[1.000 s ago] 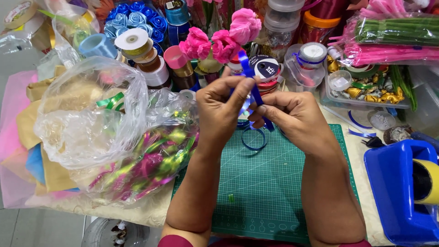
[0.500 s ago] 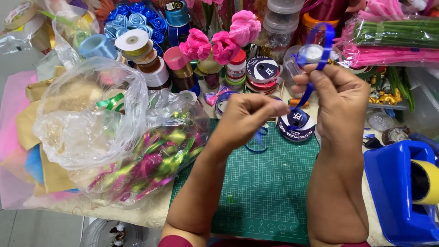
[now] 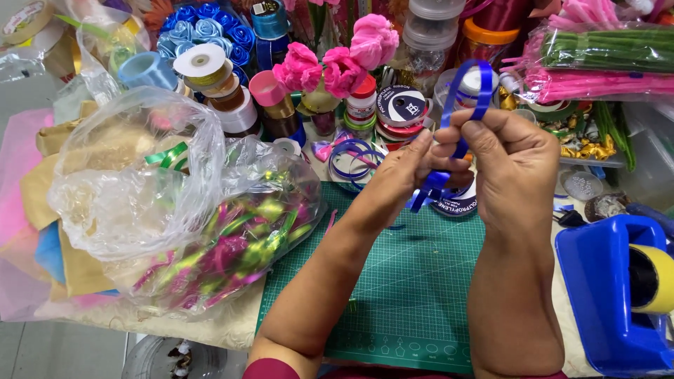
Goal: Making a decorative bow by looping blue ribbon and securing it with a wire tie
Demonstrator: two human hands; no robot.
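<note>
A blue ribbon [image 3: 466, 91] is looping upright above the green mat [image 3: 414, 281], its tail hanging down between both hands, the right hand [image 3: 512, 165] pinching the loop's base and the left hand [image 3: 404, 172] gripping it beside, spools [image 3: 400, 109] crowding just behind, tape dispenser [image 3: 611, 295] rightward.

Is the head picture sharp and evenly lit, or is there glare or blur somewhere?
Head view: bright, even light, soft shadows on the green cutting mat; white glare on the clear plastic bag; both hands, left hand and right hand, and the blue ribbon look sharp; edges slightly bent by the wide lens.
</note>
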